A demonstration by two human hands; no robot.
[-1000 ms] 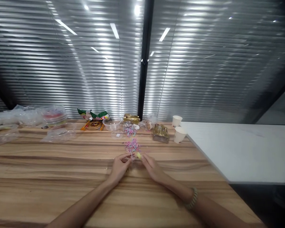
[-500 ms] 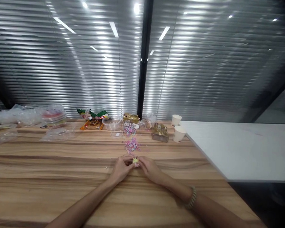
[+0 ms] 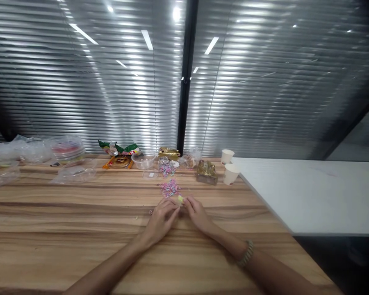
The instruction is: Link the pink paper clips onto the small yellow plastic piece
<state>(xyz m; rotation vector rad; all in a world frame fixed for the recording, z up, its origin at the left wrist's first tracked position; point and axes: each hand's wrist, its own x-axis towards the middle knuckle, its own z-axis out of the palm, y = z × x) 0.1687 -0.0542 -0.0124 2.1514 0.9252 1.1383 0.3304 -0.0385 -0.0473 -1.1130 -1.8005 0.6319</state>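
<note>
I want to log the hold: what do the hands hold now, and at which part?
A small yellow piece is pinched between the fingertips of the left hand and right hand. The part held is too small to tell.

Both hands meeting at frame centre on the tabletop (image 3: 80, 229), left hand (image 3: 160, 219) beside right hand (image 3: 198, 213), small piece (image 3: 180, 199) between their fingertips, heap of small loops (image 3: 170, 188) just behind, two paper cups (image 3: 229, 168) right of centre, plastic containers (image 3: 64, 157) at far left.

The tabletop (image 3: 64, 213) is striped brown wood. The small piece (image 3: 180, 199) is pale yellow, the pile of little bands (image 3: 170, 188) pink and blue. The paper cups (image 3: 230, 173) are white.
</note>
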